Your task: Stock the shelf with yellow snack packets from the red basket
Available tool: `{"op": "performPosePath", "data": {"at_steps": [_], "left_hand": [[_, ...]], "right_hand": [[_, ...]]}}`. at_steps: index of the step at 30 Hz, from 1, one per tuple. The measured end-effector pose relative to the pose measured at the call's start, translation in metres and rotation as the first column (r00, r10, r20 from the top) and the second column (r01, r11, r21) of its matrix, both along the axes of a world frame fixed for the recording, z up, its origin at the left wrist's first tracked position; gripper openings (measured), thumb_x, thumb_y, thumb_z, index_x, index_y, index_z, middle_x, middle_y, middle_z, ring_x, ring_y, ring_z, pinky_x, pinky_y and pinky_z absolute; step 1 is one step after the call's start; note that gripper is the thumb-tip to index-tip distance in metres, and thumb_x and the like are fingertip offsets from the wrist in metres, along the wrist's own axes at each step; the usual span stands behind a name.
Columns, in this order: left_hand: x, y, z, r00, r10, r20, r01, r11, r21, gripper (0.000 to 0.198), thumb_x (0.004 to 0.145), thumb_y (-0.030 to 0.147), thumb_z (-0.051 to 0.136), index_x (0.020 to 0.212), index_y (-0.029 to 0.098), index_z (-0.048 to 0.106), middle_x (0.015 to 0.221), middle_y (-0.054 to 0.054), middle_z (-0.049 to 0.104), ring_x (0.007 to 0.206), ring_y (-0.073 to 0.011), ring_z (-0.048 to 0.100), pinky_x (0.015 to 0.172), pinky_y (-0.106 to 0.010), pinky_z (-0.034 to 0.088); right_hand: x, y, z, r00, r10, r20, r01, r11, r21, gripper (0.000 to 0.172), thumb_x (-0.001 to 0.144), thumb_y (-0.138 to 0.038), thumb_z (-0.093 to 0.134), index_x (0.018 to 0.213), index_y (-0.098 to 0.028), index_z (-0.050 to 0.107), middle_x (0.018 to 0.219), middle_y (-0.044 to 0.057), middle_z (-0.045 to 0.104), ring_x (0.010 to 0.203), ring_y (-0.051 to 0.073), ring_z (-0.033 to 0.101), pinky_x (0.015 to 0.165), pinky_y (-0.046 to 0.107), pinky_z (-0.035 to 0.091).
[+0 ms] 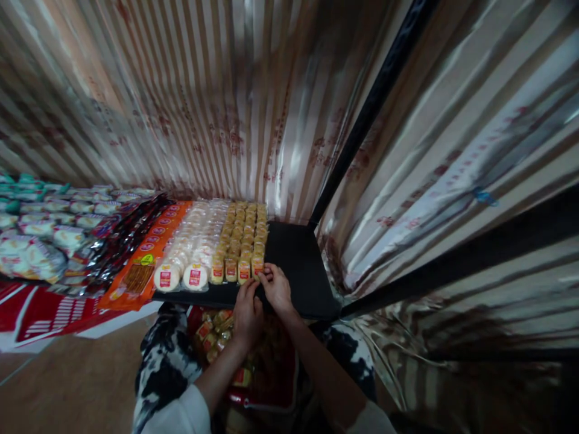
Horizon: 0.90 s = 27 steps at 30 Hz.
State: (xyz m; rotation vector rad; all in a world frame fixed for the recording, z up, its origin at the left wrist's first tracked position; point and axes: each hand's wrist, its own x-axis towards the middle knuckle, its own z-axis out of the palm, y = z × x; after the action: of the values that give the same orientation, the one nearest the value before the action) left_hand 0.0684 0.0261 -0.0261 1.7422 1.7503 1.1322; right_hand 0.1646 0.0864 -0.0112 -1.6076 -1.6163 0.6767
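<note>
1) striped curtain (226, 90) hung behind the shelf
2) black shelf (296, 259) held rows of yellow packets (237, 232)
3) left hand (248, 313) had bent fingers by the front edge, couldn't tell if pinching
4) right hand (277, 289) had fingertips at the rightmost front packet (257, 264), pinch kinda unclear

Snack rolls (239, 235) on the shelf (298, 259) have disc packets (181, 253) at nine o'clock, a curtain (226, 90) at twelve, a bag (262, 401) at six.

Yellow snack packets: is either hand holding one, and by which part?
The right hand is at the lower right corner of the rightmost front yellow snack packet; a grip can't be confirmed. The left hand shows nothing clearly held.
</note>
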Motion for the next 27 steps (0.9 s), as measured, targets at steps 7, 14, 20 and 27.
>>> {"op": "performPosePath", "data": {"at_steps": [7,14,20,27], "left_hand": [[-0.003,0.003,-0.008,0.995,-0.082,-0.051,0.083,0.997,0.010,0.049,0.073,0.003,0.037,0.118,0.013,0.054,0.128,-0.012,0.051,0.122,-0.0200,0.045,0.106,-0.040,0.037],[-0.001,0.012,-0.030,0.993,-0.094,-0.069,0.101,0.989,0.105,0.048,0.077,0.004,0.033,0.122,0.011,0.050,0.130,-0.014,0.051,0.124,-0.0189,0.044,0.104,-0.039,0.040],[-0.002,0.012,-0.046,0.986,-0.078,-0.145,0.110,0.967,0.229,0.051,0.078,0.001,0.031,0.125,0.010,0.045,0.131,-0.016,0.050,0.126,-0.0178,0.042,0.103,-0.037,0.042],[-0.004,0.004,-0.033,0.984,-0.089,-0.153,0.125,0.961,0.247,0.041,0.075,0.002,0.035,0.110,0.011,0.056,0.119,-0.014,0.057,0.116,-0.0186,0.050,0.098,-0.038,0.045]], "right_hand": [[0.000,0.000,-0.014,0.999,-0.042,-0.032,0.044,0.998,0.053,0.033,0.079,-0.031,0.053,0.108,-0.017,0.056,0.098,0.007,0.059,0.071,0.015,0.061,0.071,0.030,0.050],[-0.001,0.007,-0.021,0.997,0.013,-0.074,-0.006,0.995,0.098,0.040,0.081,-0.032,0.049,0.119,-0.020,0.055,0.104,0.007,0.061,0.076,0.015,0.061,0.072,0.027,0.050],[-0.001,0.010,-0.026,0.996,0.014,-0.087,-0.005,0.995,0.101,0.039,0.081,-0.033,0.050,0.118,-0.024,0.057,0.106,0.004,0.063,0.076,0.014,0.060,0.068,0.025,0.050],[0.002,0.007,-0.025,0.990,-0.003,-0.140,0.016,0.996,0.088,0.048,0.079,-0.033,0.053,0.125,-0.022,0.050,0.110,0.007,0.060,0.087,0.017,0.058,0.063,0.025,0.051]]}}
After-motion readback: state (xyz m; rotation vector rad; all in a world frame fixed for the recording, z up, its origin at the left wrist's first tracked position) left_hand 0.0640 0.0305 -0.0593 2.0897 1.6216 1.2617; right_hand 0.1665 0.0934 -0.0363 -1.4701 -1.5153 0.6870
